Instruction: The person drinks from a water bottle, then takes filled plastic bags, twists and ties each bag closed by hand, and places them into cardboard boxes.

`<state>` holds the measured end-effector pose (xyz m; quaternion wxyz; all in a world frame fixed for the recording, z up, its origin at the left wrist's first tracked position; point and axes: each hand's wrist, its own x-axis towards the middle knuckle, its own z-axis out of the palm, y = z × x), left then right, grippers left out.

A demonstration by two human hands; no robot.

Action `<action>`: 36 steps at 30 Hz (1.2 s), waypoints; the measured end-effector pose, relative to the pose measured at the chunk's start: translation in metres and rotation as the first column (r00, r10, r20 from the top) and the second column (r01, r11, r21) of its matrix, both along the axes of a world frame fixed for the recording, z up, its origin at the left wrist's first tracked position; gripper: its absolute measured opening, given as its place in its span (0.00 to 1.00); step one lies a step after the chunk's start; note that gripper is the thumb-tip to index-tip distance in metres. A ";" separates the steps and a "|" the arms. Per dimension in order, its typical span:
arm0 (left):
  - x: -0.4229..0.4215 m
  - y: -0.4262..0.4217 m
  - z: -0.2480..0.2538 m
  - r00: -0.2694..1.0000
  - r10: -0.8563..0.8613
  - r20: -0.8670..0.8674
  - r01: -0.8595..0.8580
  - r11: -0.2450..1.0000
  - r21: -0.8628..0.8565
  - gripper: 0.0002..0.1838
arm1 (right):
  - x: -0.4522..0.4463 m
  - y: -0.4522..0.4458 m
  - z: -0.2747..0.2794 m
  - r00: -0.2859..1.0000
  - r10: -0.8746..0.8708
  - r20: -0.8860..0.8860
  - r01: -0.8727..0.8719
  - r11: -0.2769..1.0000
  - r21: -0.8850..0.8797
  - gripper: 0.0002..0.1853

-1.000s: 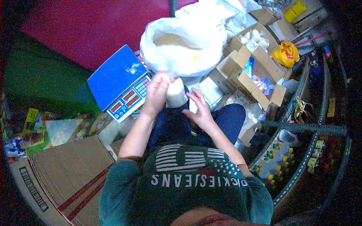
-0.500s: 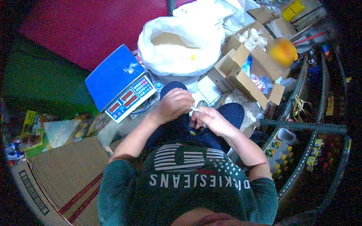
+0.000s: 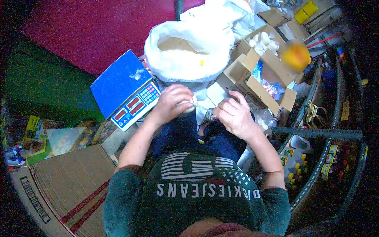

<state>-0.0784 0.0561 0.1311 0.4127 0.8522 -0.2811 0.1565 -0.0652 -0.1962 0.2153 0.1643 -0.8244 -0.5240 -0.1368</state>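
Note:
In front of my lap, my left hand (image 3: 173, 102) is closed around a small white plastic bag (image 3: 193, 105), mostly hidden by the fingers. A thin, twisted strip of the bag stretches to the right. My right hand (image 3: 235, 115) pinches the far end of that strip, with its index finger raised. A large white sack (image 3: 154, 59), rolled open and holding white contents, stands just beyond my hands. To the left of the sack sits a blue weighing scale (image 3: 122, 85) with red displays and white specks on its plate.
Right of the sack are an open cardboard box (image 3: 241, 75) with colourful plastic packets and another holding white bundles (image 3: 262, 42). A large flattened carton (image 3: 75, 177) lies at lower left. Metal shelving (image 3: 316, 132) with yellow-capped bottles (image 3: 298, 168) runs along the right.
My hands have moved apart, the left slightly left and the right to the right, drawing the strip of plastic out between them. The head view has shifted slightly.

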 end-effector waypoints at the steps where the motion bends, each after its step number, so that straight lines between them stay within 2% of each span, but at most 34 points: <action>1: 0.002 -0.004 0.018 1.000 0.027 0.006 -0.027 1.000 -0.006 0.07 | -0.003 0.002 0.003 0.999 -0.008 -0.053 0.010 0.999 0.045 0.07; 5: 0.022 -0.024 0.056 0.991 0.120 0.065 -0.113 0.987 -0.111 0.06 | -0.017 0.014 0.007 0.977 0.013 -0.214 0.058 0.944 0.326 0.05; 8: 0.033 -0.041 0.105 0.987 0.112 0.117 -0.055 0.910 -0.411 0.06 | -0.034 0.026 0.023 0.781 0.122 -0.612 0.326 0.757 0.567 0.03; 9: 0.034 -0.044 0.122 0.980 0.016 0.198 0.086 0.865 -0.494 0.06 | -0.034 0.027 0.007 0.691 0.368 -0.622 0.322 0.614 0.721 0.05; 10: 0.035 -0.048 0.140 0.955 -0.072 0.289 0.229 0.797 -0.558 0.06 | -0.030 0.028 0.009 0.717 0.390 -0.577 0.275 0.603 0.749 0.05; 11: 0.028 -0.055 0.167 0.881 -0.268 0.389 0.451 0.723 -0.524 0.06 | -0.022 0.027 0.013 0.745 0.407 -0.528 0.224 0.593 0.773 0.05; 14: 0.023 -0.063 0.177 0.774 -0.431 0.464 0.633 0.566 -0.528 0.06 | 0.014 0.035 0.025 0.795 0.477 -0.374 0.069 0.543 0.837 0.05; 16: 0.021 -0.055 0.155 0.866 -0.425 0.263 0.485 0.590 -0.645 0.06 | 0.033 0.042 0.033 0.810 0.524 -0.262 -0.041 0.497 0.867 0.05; 17: 0.015 -0.050 0.145 0.901 -0.423 0.098 0.361 0.603 -0.712 0.06 | 0.042 0.029 0.038 0.908 0.365 -0.205 -0.093 0.653 0.752 0.07; 18: 0.012 -0.045 0.133 0.906 -0.421 0.050 0.335 0.637 -0.694 0.06 | 0.045 0.023 0.046 0.968 0.238 -0.080 -0.147 0.793 0.591 0.08; 20: 0.008 -0.034 0.110 0.910 -0.413 -0.045 0.286 0.701 -0.654 0.05 | 0.042 0.021 0.044 0.978 0.208 -0.005 -0.179 0.854 0.488 0.09; 21: 0.003 -0.029 0.097 0.917 -0.377 -0.132 0.201 0.722 -0.662 0.05 | 0.036 0.019 0.038 0.986 0.159 -0.040 -0.125 0.888 0.442 0.07; 22: -0.002 -0.024 0.085 0.916 -0.338 -0.218 0.114 0.739 -0.664 0.05 | 0.031 0.020 0.034 0.991 0.130 0.000 -0.121 0.926 0.356 0.08; 23: -0.007 -0.020 0.073 0.905 -0.296 -0.305 0.025 0.754 -0.657 0.05 | 0.026 0.026 0.018 0.993 0.115 -0.013 -0.101 0.918 0.384 0.08; 26: -0.011 -0.014 0.043 0.890 -0.181 -0.418 -0.176 0.709 -0.683 0.06 | 0.023 0.044 -0.022 0.992 0.066 -0.112 -0.006 0.886 0.463 0.06; 27: -0.011 -0.014 0.037 0.894 -0.132 -0.428 -0.228 0.688 -0.689 0.06 | 0.021 0.051 -0.031 0.987 0.054 -0.154 0.028 0.873 0.486 0.06; 28: -0.011 -0.012 0.030 0.919 -0.006 -0.394 -0.255 0.754 -0.605 0.06 | 0.020 0.058 -0.039 0.980 0.044 -0.194 0.062 0.859 0.508 0.05; 30: -0.011 -0.012 0.017 0.936 0.228 -0.268 -0.326 0.846 -0.422 0.06 | 0.013 0.063 -0.053 0.910 0.041 -0.414 0.196 0.836 0.513 0.05; 31: -0.013 -0.010 0.015 0.938 0.317 -0.140 -0.343 0.911 -0.230 0.06 | 0.011 0.064 -0.060 0.855 0.046 -0.517 0.257 0.828 0.499 0.05; 32: -0.017 -0.012 0.012 0.919 0.394 -0.029 -0.395 0.916 -0.073 0.05 | 0.008 0.065 -0.066 0.788 0.053 -0.614 0.317 0.820 0.477 0.06; 33: -0.020 -0.015 0.006 0.909 0.416 -0.026 -0.416 0.908 -0.043 0.05 | 0.004 0.065 -0.070 0.715 0.041 -0.698 0.378 0.817 0.435 0.08; 36: -0.020 -0.022 -0.002 0.887 0.461 0.004 -0.461 0.887 -0.025 0.05 | -0.004 0.066 -0.074 0.624 0.058 -0.779 0.465 0.774 0.430 0.09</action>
